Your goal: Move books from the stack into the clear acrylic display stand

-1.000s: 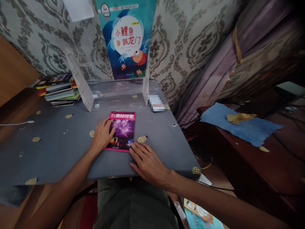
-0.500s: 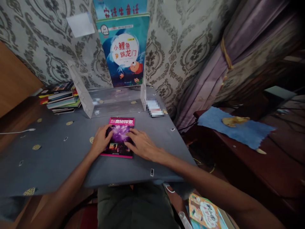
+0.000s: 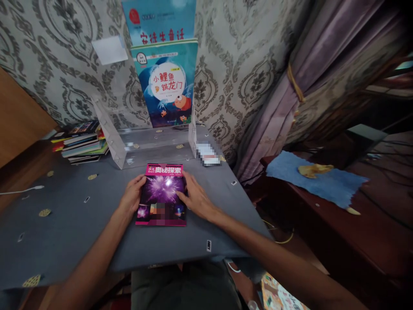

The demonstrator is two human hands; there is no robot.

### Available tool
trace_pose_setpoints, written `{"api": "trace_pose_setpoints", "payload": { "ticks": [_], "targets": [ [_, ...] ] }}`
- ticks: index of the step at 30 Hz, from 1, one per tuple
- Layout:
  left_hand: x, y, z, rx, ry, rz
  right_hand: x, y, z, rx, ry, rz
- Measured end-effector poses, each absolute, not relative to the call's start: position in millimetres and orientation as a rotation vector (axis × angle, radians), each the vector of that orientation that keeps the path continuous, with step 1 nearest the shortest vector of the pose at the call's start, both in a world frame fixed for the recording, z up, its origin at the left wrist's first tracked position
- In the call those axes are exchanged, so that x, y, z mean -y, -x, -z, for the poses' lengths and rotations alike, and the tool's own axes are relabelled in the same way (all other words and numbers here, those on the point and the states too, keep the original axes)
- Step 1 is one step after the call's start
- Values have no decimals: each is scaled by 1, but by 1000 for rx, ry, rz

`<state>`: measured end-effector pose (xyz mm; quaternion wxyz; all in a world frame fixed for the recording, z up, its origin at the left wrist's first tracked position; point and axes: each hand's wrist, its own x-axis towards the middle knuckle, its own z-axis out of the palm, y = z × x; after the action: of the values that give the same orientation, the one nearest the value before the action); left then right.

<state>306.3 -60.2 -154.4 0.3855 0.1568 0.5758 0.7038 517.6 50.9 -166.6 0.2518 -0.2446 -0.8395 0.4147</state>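
Observation:
A pink and purple book (image 3: 163, 189) with Chinese lettering faces me, cover up, over the grey tablecloth. My left hand (image 3: 133, 193) grips its left edge, thumb on the cover's border and fingers partly hidden beneath. On the opposite edge, my right hand (image 3: 196, 196) holds the book with its thumb over the cover. The book looks slightly raised, though its underside is hidden. Just beyond it stands a clear plastic book stand (image 3: 155, 150), with a blue fish-picture book (image 3: 169, 86) upright in it and another blue book (image 3: 161, 19) behind.
A stack of books (image 3: 82, 144) lies at the table's back left. A blurred-out white item (image 3: 208, 154) sits right of the stand. A white cable (image 3: 22, 190) crosses the left side. At right, a blue cloth (image 3: 318, 174) covers part of dark red furniture. Another book (image 3: 279, 295) is below the table edge.
Both hands have gone from lying on the cover to holding the book's side edges. The book appears larger and closer to me. My view has tilted up a little.

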Motion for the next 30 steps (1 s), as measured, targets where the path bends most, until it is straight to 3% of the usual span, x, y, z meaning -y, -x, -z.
{"api": "trace_pose_setpoints", "payload": {
  "ticks": [7, 14, 18, 25, 30],
  "targets": [
    [64, -313, 145, -1308, -217, -1869, -63, -515, 156, 1842, 489, -2095],
    [61, -315, 138, -1166, -313, -1883, -60, -514, 141, 1524, 380, -2372],
    [51, -322, 124, -1203, -411, -1980, -69, -513, 137, 1626, 338, -2281],
    [32, -328, 99, -1434, -665, -2087, -91, -512, 110, 1972, 287, -1837],
    [23, -319, 119, -1589, -727, -2189, -87, -514, 109, 2143, 381, -1294]
  ]
}}
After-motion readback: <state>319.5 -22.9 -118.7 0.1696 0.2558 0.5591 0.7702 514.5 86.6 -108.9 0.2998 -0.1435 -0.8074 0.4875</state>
